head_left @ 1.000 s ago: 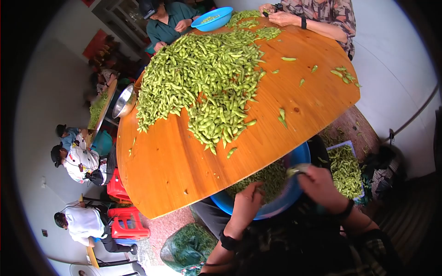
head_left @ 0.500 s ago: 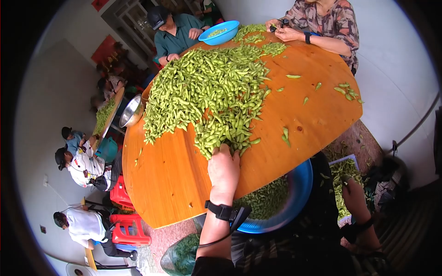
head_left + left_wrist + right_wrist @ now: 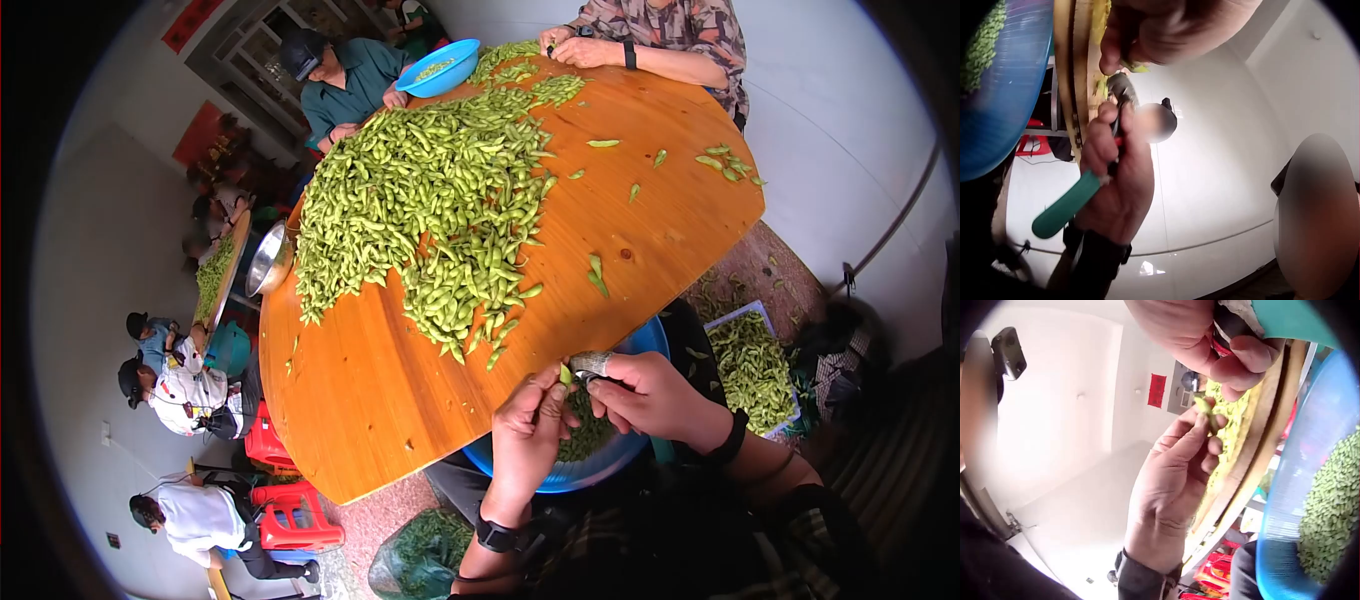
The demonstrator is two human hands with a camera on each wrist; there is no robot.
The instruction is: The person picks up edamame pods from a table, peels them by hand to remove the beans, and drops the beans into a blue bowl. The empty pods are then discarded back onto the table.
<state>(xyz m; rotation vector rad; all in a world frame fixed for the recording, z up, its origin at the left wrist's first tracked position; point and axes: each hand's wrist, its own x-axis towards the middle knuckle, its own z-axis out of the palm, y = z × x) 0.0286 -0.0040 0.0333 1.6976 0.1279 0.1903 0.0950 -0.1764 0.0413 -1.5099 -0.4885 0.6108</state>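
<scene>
Just over the table's front edge, in the head view, my left hand [image 3: 528,425] pinches a green soybean pod [image 3: 566,374] between thumb and fingers. Close beside it, my right hand [image 3: 660,395] grips a teal-handled tool [image 3: 1067,203] with a grey head; its exact kind cannot be told. The tool's head is near the pod. A large heap of soybean pods [image 3: 420,190] covers the far left part of the wooden table [image 3: 660,250]. Below both hands, a blue basin [image 3: 1272,537] contains many shelled green beans [image 3: 1335,512].
A crate of pods [image 3: 750,370] stands on the floor at right. Two people sit across the table, near a light-blue bowl [image 3: 440,72]. A metal bowl [image 3: 268,258] is at the left edge. Red stools [image 3: 295,515] and a green bag [image 3: 420,550] are lower left.
My left hand reached to the heap half a second ago, then came back to the table edge with a pod. My right hand rose from the lower right with the tool to meet it.
</scene>
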